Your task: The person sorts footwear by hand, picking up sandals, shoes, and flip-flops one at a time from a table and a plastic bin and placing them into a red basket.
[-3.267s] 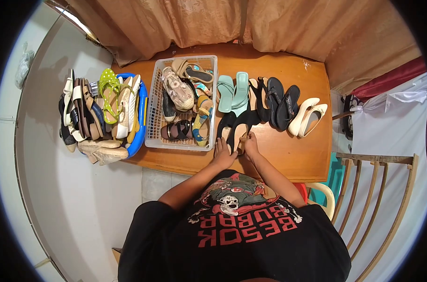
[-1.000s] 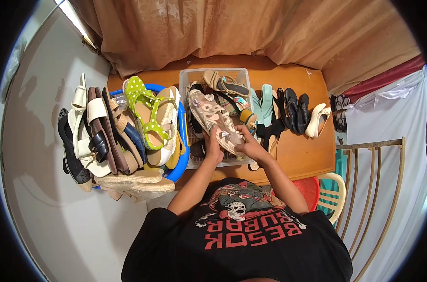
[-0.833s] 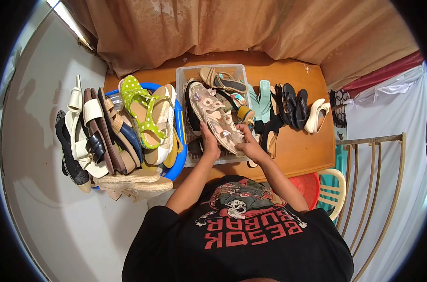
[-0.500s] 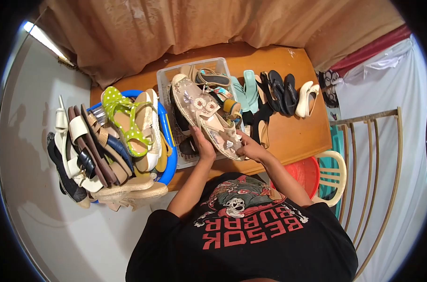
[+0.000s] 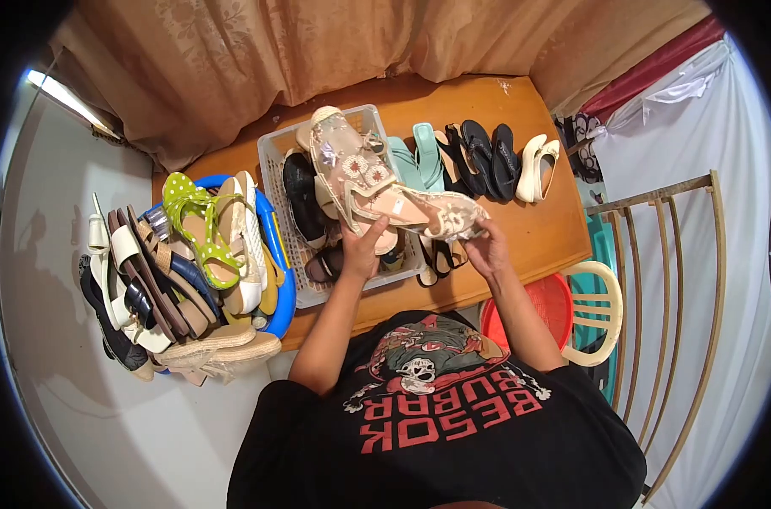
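Observation:
A pair of beige mesh shoes with floral embroidery is held above the clear plastic basket on the table. My left hand (image 5: pixel 363 252) grips the heel end of one embroidered shoe (image 5: pixel 364 170), its toe pointing away from me. My right hand (image 5: pixel 489 248) has its fingers closed on the end of the other embroidered shoe (image 5: pixel 453 215), which lies sideways with its pale insole showing. The two shoes touch or overlap near my left thumb. Beneath them, the basket (image 5: pixel 271 182) holds dark shoes, including a black one (image 5: pixel 303 199), partly hidden.
Mint sandals (image 5: pixel 428 153), black sandals (image 5: pixel 491 161) and cream flats (image 5: pixel 538 170) line the wooden table (image 5: pixel 547 242). To the left, a blue-rimmed container (image 5: pixel 281 254) is heaped with shoes, including green polka-dot sandals (image 5: pixel 203 229). A red basin (image 5: pixel 538 314) and cream chair (image 5: pixel 602 314) stand at right.
The second embroidered shoe has swung out to the right with my right hand, away from the first. My left hand keeps hold of the first shoe. The view has shifted slightly.

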`<move>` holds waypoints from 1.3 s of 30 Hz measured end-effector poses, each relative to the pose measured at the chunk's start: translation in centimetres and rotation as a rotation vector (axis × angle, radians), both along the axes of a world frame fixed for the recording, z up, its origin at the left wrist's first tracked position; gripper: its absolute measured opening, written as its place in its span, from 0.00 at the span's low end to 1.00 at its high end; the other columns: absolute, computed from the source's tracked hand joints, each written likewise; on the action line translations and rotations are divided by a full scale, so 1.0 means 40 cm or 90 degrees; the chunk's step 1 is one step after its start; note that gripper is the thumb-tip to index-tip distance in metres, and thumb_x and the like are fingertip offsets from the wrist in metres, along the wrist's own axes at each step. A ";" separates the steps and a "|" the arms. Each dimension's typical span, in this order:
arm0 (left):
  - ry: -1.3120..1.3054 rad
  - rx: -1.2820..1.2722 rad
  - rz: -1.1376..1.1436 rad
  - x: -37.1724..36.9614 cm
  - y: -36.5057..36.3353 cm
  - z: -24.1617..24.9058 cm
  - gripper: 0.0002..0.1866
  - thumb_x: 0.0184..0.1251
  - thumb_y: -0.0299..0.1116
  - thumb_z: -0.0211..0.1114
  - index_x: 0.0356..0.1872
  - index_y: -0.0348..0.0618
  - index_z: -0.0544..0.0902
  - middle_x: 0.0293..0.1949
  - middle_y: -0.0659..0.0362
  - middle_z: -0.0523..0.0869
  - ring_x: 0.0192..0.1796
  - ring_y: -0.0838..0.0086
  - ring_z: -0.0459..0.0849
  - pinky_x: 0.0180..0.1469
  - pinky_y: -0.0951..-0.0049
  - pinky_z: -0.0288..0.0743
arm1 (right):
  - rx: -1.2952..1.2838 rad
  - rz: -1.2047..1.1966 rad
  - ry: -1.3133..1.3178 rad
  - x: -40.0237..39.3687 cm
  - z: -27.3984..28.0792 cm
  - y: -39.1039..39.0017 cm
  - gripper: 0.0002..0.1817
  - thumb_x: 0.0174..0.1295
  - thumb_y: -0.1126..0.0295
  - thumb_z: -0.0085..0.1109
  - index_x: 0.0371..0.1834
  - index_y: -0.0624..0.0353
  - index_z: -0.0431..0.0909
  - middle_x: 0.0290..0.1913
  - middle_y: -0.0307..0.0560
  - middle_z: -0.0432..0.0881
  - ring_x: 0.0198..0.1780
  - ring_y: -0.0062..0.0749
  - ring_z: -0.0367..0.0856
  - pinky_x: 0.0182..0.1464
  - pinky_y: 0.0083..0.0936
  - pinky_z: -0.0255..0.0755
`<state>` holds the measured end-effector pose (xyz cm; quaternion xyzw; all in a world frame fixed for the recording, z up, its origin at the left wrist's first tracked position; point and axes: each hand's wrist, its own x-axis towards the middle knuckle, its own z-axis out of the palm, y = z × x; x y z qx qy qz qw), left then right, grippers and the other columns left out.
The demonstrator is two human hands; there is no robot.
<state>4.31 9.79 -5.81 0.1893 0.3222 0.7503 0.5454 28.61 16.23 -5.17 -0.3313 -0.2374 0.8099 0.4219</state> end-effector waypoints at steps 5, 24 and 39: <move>0.101 -0.055 0.082 0.154 0.019 -0.012 0.33 0.61 0.17 0.65 0.65 0.43 0.60 0.58 0.54 0.74 0.57 0.68 0.79 0.58 0.67 0.77 | -0.103 -0.170 0.165 0.002 -0.079 -0.001 0.25 0.65 0.59 0.60 0.61 0.60 0.70 0.60 0.52 0.77 0.60 0.42 0.75 0.63 0.41 0.72; 0.120 -0.290 -0.256 0.553 0.099 -0.207 0.27 0.78 0.37 0.50 0.73 0.43 0.57 0.65 0.55 0.73 0.63 0.68 0.75 0.63 0.69 0.70 | -0.179 -0.181 -0.038 0.572 -0.253 0.222 0.21 0.66 0.52 0.61 0.52 0.57 0.77 0.42 0.42 0.84 0.42 0.32 0.83 0.48 0.33 0.80; 0.460 -0.557 -0.444 0.559 0.114 -0.372 0.29 0.73 0.28 0.51 0.69 0.34 0.50 0.62 0.41 0.70 0.60 0.58 0.75 0.55 0.65 0.76 | -0.124 0.045 -0.286 0.411 -0.399 0.223 0.25 0.67 0.58 0.61 0.59 0.65 0.71 0.50 0.51 0.82 0.46 0.34 0.83 0.49 0.31 0.78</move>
